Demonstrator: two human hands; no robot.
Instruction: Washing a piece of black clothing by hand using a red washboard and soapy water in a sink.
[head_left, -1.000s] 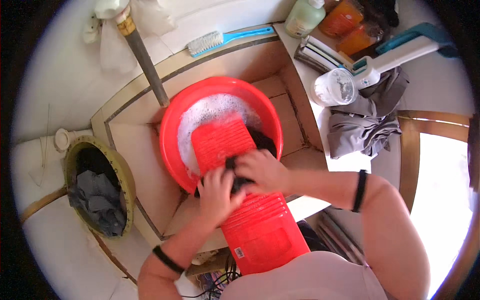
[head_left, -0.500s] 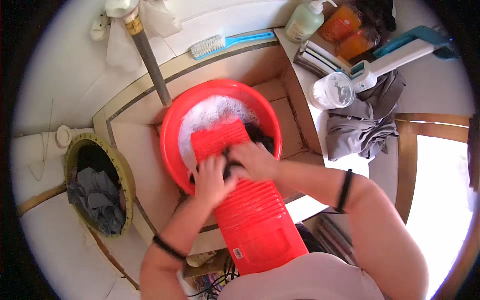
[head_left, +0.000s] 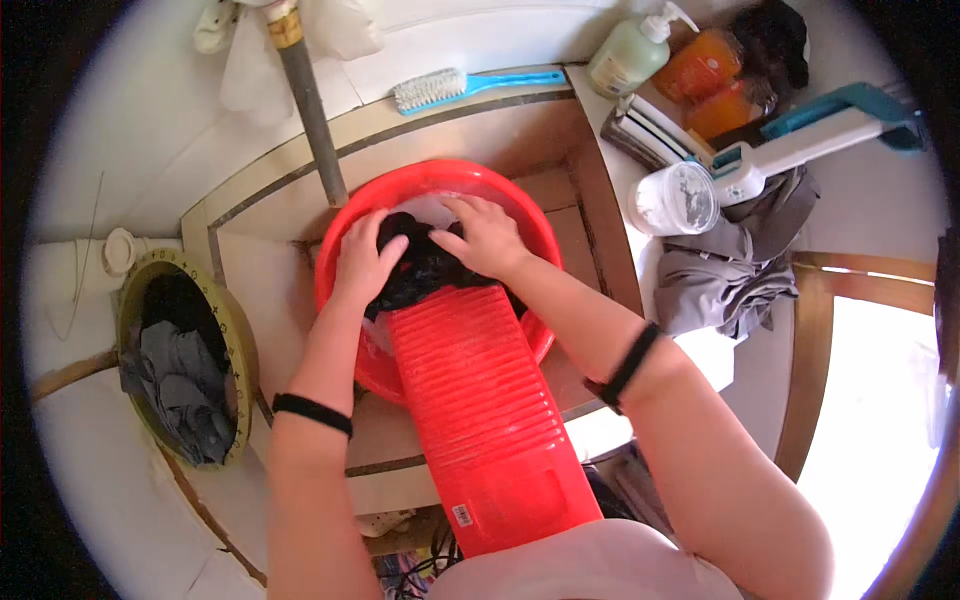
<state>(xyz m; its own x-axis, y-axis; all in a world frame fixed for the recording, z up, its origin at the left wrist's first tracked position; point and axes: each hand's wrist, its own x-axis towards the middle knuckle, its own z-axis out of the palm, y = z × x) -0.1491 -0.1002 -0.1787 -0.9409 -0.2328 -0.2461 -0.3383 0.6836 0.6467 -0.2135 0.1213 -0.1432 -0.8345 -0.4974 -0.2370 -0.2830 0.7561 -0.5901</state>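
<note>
A dark, wet black garment point(head_left: 425, 265) lies bunched over the upper end of a ribbed red washboard point(head_left: 475, 380), inside a red basin point(head_left: 540, 215). My left hand point(head_left: 365, 262) grips the garment's left side, its thumb lying across the cloth. On the other side, my right hand point(head_left: 485, 238) has hold of it, with the fingertips toward the far rim. White suds point(head_left: 430, 210) show between the hands. The washboard slants out of the basin toward me, its lower end against my body. The garment's exact kind cannot be made out.
The basin stands in a tiled sink point(head_left: 560, 192). A blue brush point(head_left: 435, 90) lies along its far ledge, below a grey pipe point(head_left: 315, 120). At right are a pump bottle point(head_left: 625, 60), a clear tub point(head_left: 675, 200) and grey cloth point(head_left: 730, 265); at left, an olive basin point(head_left: 240, 350) holds clothes.
Both hands have slid up the washboard, away from me, with the black garment. They are farther apart, and the garment is spread wider at the board's upper end.
</note>
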